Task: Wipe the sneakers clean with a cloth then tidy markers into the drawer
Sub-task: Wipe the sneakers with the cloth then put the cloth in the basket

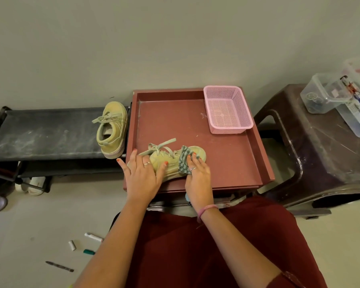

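Note:
A yellow-green sneaker (170,161) lies on its side on the red tray top (227,154) of a small cabinet. My left hand (141,175) holds its heel end, thumb curled over the upper. My right hand (196,173) presses a grey striped cloth (184,159) against the toe part. The second sneaker (112,129) stands on the black bench (44,134) to the left. Several markers lie on the floor at lower left: a white one (94,237), a short white one (72,245), a green one (89,252) and a dark one (59,266). The drawer is hidden below the tray.
A pink mesh basket (228,110) sits at the tray's back right corner. A brown plastic stool (324,146) on the right carries clear plastic boxes (328,94). White sandals (34,183) lie under the bench. The wall is just behind.

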### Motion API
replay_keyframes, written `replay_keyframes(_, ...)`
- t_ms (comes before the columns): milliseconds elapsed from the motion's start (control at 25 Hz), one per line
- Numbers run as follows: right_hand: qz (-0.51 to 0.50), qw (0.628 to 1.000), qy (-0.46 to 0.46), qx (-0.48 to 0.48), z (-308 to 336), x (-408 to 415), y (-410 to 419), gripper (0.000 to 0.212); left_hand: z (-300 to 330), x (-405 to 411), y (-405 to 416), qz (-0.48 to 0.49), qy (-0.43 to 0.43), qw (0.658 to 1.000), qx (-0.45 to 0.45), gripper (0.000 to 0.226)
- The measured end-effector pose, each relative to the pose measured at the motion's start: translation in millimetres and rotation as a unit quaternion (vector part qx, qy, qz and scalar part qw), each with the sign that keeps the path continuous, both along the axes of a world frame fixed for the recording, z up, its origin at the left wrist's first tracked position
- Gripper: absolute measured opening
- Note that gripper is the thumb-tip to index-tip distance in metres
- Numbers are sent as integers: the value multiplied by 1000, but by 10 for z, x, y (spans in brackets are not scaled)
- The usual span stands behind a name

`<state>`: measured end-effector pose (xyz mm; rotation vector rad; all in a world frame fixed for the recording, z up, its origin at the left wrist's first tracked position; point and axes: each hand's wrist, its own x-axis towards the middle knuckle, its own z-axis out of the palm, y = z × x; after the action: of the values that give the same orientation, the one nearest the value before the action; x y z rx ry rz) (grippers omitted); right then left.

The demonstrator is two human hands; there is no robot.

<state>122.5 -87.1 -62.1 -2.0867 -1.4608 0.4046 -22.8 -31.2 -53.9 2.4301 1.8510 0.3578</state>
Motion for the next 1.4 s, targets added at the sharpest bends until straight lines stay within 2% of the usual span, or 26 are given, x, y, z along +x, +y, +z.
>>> replay_keyframes(120,29,998,-35,38,-16,-76,-37,48,-9,91,84,61,-33,997,30,57)
replay_keyframes(280,108,981,-119,105,-178,140,-68,48,-57,15,212,44,-76,995,40,56)
replay_keyframes(400,25,991,-86,95,-176,392,69,55,-41,-16,352,31,-102,994,23,52)
replay_keyframes(520,-28,998,31,52,-16,514,282,56,-34,-14,465,38,-110,993,4,49)
replay_keyframes(600,-75,994,71,21,23,516,438,58,-30,7,474,47,-104,993,-3,45)
replay_keyframes(680,-87,995,54,12,13,349,427,64,-39,30,452,48,-88,995,-2,42)
replay_keyframes(760,-19,999,-1,31,-96,62,227,71,-46,37,449,49,-79,996,-5,42)
replay_keyframes(840,23,998,-46,35,-176,-103,40,70,-62,18,459,48,-83,995,-16,43)
replay_keyframes(920,23,996,-79,40,-152,-68,55,69,-79,2,460,43,-97,994,-23,44)
replay_keyframes(1000,3,995,-97,5,-67,74,252,70,-74,-11,456,40,-109,993,-33,43)
replay_keyframes(1160,-58,996,-27,-59,104,460,690,51,-45,4,421,32,-110,993,-32,37)
replay_keyframes(1240,-66,996,-14,-57,93,395,626,59,-52,20,430,42,-98,994,-37,37)
replay_keyframes(1320,-44,999,-15,-17,-2,136,355,75,-56,37,430,49,-87,994,-34,39)
replay_keyframes(1400,-8,1000,5,1,-50,-151,49,79,-63,40,446,47,-88,994,-41,36)
